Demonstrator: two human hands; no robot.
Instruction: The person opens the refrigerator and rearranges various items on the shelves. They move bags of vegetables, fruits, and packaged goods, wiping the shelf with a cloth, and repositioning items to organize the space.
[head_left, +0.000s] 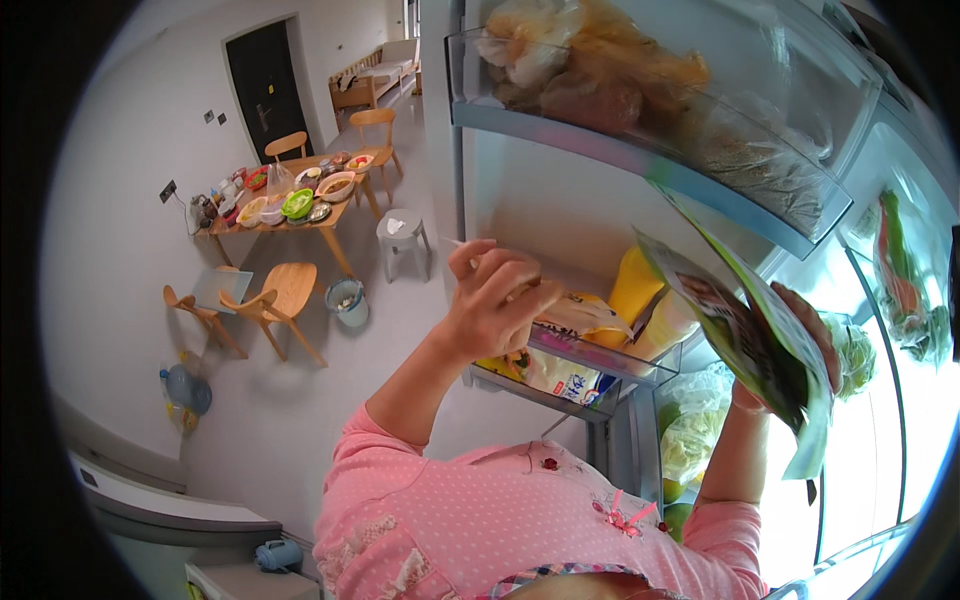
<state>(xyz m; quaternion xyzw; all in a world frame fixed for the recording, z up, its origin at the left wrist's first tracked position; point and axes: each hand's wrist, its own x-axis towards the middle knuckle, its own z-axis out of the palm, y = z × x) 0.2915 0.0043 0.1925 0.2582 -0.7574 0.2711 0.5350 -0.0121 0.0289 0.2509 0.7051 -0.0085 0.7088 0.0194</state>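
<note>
My right hand (810, 337) grips a green printed plastic packet (739, 337) at its side, in front of the lit inside of an open refrigerator. Two sheet-like sides of the packet stand apart at the upper end. My left hand (499, 300) is raised before the door shelves with its fingers curled; a thin pale thing shows by its fingertips, and whether it is held is unclear. Just beyond that hand, a food packet (581, 315), a yellow bottle (630, 292) and a pale container (666, 326) occupy a clear door shelf (600, 358).
Bagged food (600, 75) fills the upper door bin (645, 161). Bagged vegetables (694, 435) lie in the refrigerator at right. Across the room stand a wooden table (330, 223) with dishes, chairs (285, 296), a grey stool (403, 236) and a waste bin (347, 304).
</note>
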